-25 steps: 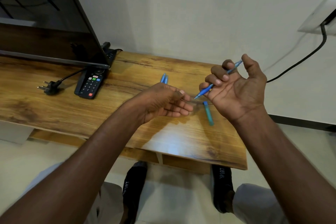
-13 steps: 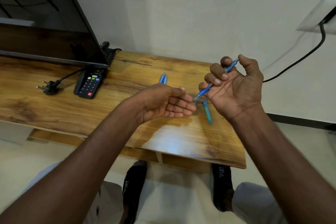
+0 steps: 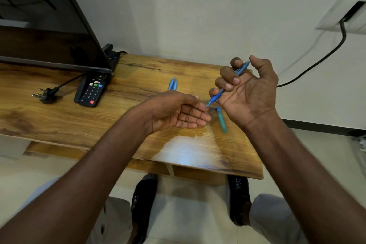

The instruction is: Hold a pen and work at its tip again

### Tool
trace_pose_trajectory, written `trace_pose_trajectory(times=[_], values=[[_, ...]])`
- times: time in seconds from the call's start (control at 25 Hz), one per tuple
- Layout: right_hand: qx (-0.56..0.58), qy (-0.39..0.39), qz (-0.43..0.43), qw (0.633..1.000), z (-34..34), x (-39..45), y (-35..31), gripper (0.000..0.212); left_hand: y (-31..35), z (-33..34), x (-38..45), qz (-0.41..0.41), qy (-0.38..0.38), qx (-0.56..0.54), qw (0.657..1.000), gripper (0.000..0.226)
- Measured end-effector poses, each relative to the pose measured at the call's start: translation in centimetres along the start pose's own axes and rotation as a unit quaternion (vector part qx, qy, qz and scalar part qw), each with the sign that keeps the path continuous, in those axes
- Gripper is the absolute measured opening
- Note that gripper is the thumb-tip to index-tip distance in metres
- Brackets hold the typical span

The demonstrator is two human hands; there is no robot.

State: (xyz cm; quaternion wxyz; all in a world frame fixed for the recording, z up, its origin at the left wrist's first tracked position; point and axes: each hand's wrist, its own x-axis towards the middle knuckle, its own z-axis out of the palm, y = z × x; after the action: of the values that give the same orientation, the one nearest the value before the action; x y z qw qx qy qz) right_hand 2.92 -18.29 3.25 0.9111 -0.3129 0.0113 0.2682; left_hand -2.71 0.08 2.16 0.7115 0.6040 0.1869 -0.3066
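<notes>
Plug [image 3: 46, 93]: I see it lying loose at 9 o'clock on the table [image 3: 59, 121].
Remote [image 3: 92, 90]: just right of the plug.
Left hand [image 3: 178, 112]: relaxed, fingers straight, grasping nothing.
Blue pen [image 3: 227, 85]: its tip meets my left fingertips.
Right hand [image 3: 247, 93]: at 3 o'clock, fingers curled round the pen.

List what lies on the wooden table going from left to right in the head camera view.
Loose plug → remote control → pair of blue pens → left hand above the table → pen cap → right hand, holding a blue pen.
</notes>
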Motion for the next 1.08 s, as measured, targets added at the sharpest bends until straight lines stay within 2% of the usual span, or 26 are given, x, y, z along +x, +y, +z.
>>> trace_pose_trajectory(times=[0.32, 0.52, 0.68, 1.08], values=[[0.007, 0.013, 0.005, 1.000, -0.1, 0.0, -0.3, 0.039, -0.2, 0.0, 0.3, -0.002, -0.002, 0.010, 1.000, 0.037], [-0.090, 0.032, -0.042, 0.995, 1.0, -0.3, -0.1, 0.037, -0.2, 0.1, 0.2, 0.001, 0.001, 0.014, 1.000, 0.037], [-0.136, 0.002, -0.070, 0.988, 1.7, -0.5, 0.1, 0.035, -0.3, 0.1, 0.2, 0.003, 0.005, 0.018, 1.000, 0.037], [-0.049, 0.001, -0.042, 0.998, 1.1, -0.3, -0.2, 0.039, -0.2, 0.1, 0.2, 0.004, 0.019, 0.023, 1.000, 0.032]])
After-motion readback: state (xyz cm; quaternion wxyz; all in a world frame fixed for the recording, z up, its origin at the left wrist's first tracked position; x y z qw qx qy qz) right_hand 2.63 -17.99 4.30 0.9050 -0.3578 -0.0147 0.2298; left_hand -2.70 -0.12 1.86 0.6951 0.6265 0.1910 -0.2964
